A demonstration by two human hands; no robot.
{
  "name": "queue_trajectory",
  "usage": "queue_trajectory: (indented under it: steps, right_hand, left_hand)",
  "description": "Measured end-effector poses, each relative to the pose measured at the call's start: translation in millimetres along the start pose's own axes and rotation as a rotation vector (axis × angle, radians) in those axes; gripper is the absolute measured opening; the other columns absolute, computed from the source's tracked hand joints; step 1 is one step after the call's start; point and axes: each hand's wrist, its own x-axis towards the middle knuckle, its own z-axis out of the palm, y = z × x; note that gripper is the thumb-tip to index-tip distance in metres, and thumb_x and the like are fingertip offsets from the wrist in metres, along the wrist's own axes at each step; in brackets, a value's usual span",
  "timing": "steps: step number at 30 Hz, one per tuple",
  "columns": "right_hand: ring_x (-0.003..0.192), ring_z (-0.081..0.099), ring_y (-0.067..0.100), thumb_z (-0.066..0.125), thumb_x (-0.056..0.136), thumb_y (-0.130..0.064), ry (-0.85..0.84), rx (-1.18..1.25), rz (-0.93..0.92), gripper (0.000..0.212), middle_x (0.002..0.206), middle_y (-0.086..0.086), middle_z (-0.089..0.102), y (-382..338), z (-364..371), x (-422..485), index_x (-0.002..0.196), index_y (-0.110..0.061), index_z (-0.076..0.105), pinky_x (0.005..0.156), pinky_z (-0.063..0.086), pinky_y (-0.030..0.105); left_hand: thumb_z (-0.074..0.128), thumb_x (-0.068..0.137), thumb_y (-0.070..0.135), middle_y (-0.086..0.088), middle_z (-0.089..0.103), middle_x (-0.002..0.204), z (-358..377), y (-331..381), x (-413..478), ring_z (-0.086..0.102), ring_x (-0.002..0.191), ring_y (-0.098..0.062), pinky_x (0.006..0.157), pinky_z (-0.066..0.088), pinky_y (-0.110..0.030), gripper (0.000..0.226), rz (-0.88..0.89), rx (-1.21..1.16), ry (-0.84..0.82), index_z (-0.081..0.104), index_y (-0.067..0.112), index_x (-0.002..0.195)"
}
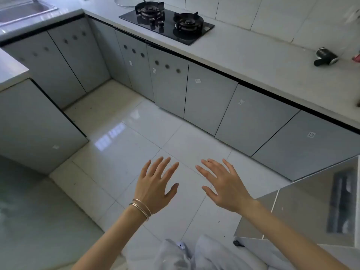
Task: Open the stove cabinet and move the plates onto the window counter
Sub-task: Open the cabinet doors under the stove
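Note:
A black two-burner gas stove [166, 24] is set into the pale counter [243, 55] at the top middle. Below it run grey cabinet doors [169, 80] with three round holes each; all of them are closed. No plates are in view. My left hand [155, 184], with thin bangles on the wrist, and my right hand [224, 184] hover side by side over the floor, palms down, fingers spread, holding nothing. Both are well short of the cabinets.
A steel sink [23, 10] sits in the counter at the top left. A glass lid [124, 1] lies behind the stove. A dark small appliance [326, 56] rests on the counter at the right. A shiny metal surface [311, 207] stands at the lower right. Glossy white floor tiles [136, 137] lie between the counters.

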Motion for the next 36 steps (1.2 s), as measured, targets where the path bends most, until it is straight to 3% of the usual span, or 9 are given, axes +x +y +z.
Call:
queue_trajectory:
  steps: [3, 8, 14, 28, 36]
  right_hand:
    - [0.129, 0.045, 0.022, 0.039, 0.086, -0.049, 0.016, 0.012, 0.005, 0.058, 0.142, 0.003, 0.047, 1, 3, 10, 0.139, -0.026, 0.037, 0.103, 0.038, 0.056]
    - [0.129, 0.046, 0.022, 0.040, 0.086, -0.046, 0.040, 0.008, -0.022, 0.057, 0.141, 0.004, 0.048, 13, 1, 38, 0.139, -0.024, 0.038, 0.103, 0.038, 0.054]
    - [0.130, 0.045, 0.023, 0.039, 0.086, -0.046, 0.012, 0.004, -0.040, 0.057, 0.141, 0.004, 0.047, 36, 0, 96, 0.139, -0.024, 0.038, 0.103, 0.037, 0.054]
    - [0.127, 0.047, 0.022, 0.037, 0.086, -0.046, 0.028, -0.021, -0.112, 0.056, 0.139, 0.004, 0.049, 126, -39, 308, 0.137, -0.024, 0.040, 0.103, 0.037, 0.055]
    - [0.130, 0.044, 0.021, 0.038, 0.086, -0.046, 0.060, 0.004, -0.134, 0.057, 0.141, 0.003, 0.047, 133, -45, 390, 0.139, -0.024, 0.036, 0.104, 0.035, 0.054]
  left_hand:
    - [0.019, 0.091, 0.053, -0.007, 0.056, 0.130, 4, -9, 6, 0.051, 0.121, -0.031, 0.102, 0.038, -0.052, 0.057, -0.010, 0.000, -0.002, 0.048, 0.024, 0.131]
    - [0.036, 0.086, 0.050, -0.007, 0.055, 0.132, 11, -31, 25, 0.049, 0.123, -0.031, 0.104, 0.036, -0.051, 0.053, -0.010, -0.004, 0.030, 0.048, 0.024, 0.132]
    - [0.038, 0.086, 0.048, -0.006, 0.053, 0.134, 17, -59, 75, 0.047, 0.125, -0.030, 0.106, 0.033, -0.050, 0.054, -0.032, -0.014, 0.031, 0.046, 0.024, 0.133]
    - [0.036, 0.086, 0.046, -0.005, 0.054, 0.133, -15, -160, 271, 0.051, 0.122, -0.028, 0.104, 0.032, -0.050, 0.054, -0.016, 0.042, -0.005, 0.044, 0.025, 0.134]
    - [0.030, 0.089, 0.049, -0.006, 0.053, 0.135, -22, -214, 322, 0.050, 0.123, -0.029, 0.106, 0.027, -0.049, 0.054, -0.078, 0.052, 0.040, 0.043, 0.024, 0.135]
